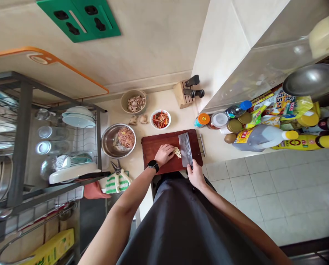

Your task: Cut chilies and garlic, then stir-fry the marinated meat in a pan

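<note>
the left hand lies palm down, fingers bent and together; whether they grip anything, i cannot tell. the right hand angles inward, fingers closed around the handle of a broad, streaked grey cleaver, its blade ahead of them. small pale chopped pieces sit just beside the left fingertips.

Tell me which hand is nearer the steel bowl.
Left. The left hand is over the cutting board, right of the steel bowl; the right hand, gripping the cleaver, is farther right.
</note>
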`<action>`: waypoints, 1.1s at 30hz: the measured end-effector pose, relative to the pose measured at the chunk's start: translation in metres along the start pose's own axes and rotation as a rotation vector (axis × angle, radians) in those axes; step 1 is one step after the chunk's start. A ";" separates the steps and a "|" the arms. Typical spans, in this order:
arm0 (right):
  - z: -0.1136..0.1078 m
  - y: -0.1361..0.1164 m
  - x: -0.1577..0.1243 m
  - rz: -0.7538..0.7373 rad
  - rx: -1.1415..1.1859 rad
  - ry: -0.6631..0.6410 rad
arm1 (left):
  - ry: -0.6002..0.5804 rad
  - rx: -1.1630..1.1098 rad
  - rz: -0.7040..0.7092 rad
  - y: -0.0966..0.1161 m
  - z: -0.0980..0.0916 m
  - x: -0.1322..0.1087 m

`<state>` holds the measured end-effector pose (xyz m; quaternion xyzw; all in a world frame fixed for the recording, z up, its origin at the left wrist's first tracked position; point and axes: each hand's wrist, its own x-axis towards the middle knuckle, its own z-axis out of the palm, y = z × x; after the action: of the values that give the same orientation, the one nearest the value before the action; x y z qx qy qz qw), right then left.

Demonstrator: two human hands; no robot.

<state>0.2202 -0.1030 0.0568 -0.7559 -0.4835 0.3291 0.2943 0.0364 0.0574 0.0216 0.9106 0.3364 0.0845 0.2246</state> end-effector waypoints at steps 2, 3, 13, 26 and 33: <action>0.000 -0.001 -0.001 -0.006 0.000 -0.005 | 0.006 -0.007 -0.012 -0.003 0.001 -0.002; -0.001 -0.002 -0.001 -0.009 0.000 -0.007 | 0.011 -0.014 -0.017 -0.005 0.001 -0.004; 0.008 -0.012 0.001 -0.038 -0.028 -0.044 | 0.063 0.039 -0.073 -0.002 0.004 -0.014; 0.011 -0.012 -0.001 -0.073 -0.037 -0.002 | 0.066 0.008 0.031 -0.015 0.008 -0.008; 0.016 -0.017 0.000 -0.099 -0.046 -0.010 | 0.051 0.076 0.018 -0.020 0.003 -0.015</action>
<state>0.1985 -0.0949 0.0602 -0.7359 -0.5293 0.3065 0.2903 0.0147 0.0606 0.0094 0.9191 0.3366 0.0969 0.1803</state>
